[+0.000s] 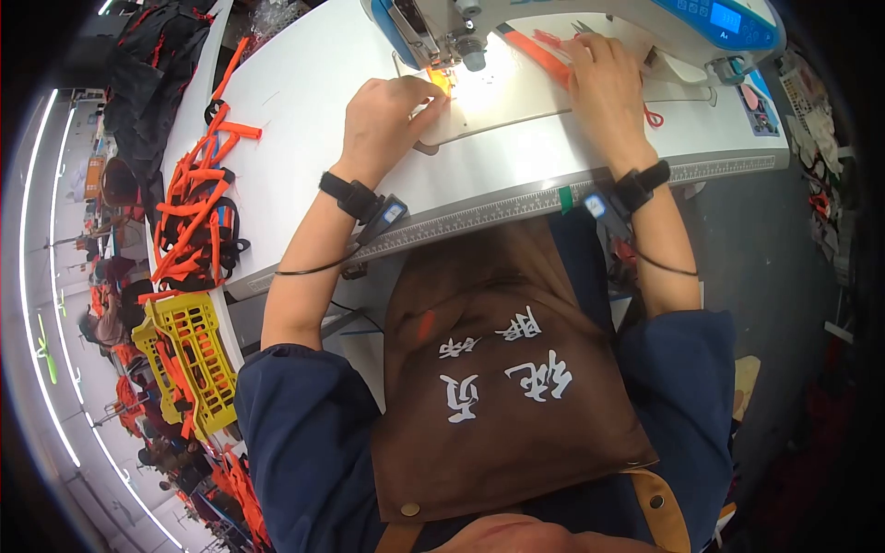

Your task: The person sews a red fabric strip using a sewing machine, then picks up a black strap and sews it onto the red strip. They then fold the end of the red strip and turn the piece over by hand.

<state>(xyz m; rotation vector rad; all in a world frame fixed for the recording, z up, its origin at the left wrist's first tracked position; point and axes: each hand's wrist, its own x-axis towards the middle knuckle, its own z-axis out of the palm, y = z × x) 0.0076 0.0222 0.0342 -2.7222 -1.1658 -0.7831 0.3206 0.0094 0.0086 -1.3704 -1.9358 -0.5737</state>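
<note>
Firstly, one orange piece (440, 81), glaring yellow under the lamp: located at the tips of the left hand (392, 115), below the needle end of the machine (636, 23). Left hand: thumb and forefinger bent nearly together at the edge of the piece; whether they pinch it or only press it, cannot tell. Right hand (604, 88): palm down, fingers half curled, low over the table (295, 129); its hold is hidden by its own back. One orange strip (536, 57), running from the right fingertips toward the needle. One pair of metal points (582, 27), just beyond the right fingers. One red loop (654, 118), beside the right hand on its outer side. One panel (726, 18), lit blue, beyond and to the right of the right hand. One ruler (479, 206), along the table edge nearer the body than both hands. One green tape (566, 199), on that edge, nearer the right hand. One heap of orange and black straps (198, 207), well left of the left hand. One yellow basket (189, 364), farther back toward the body on that side.
</note>
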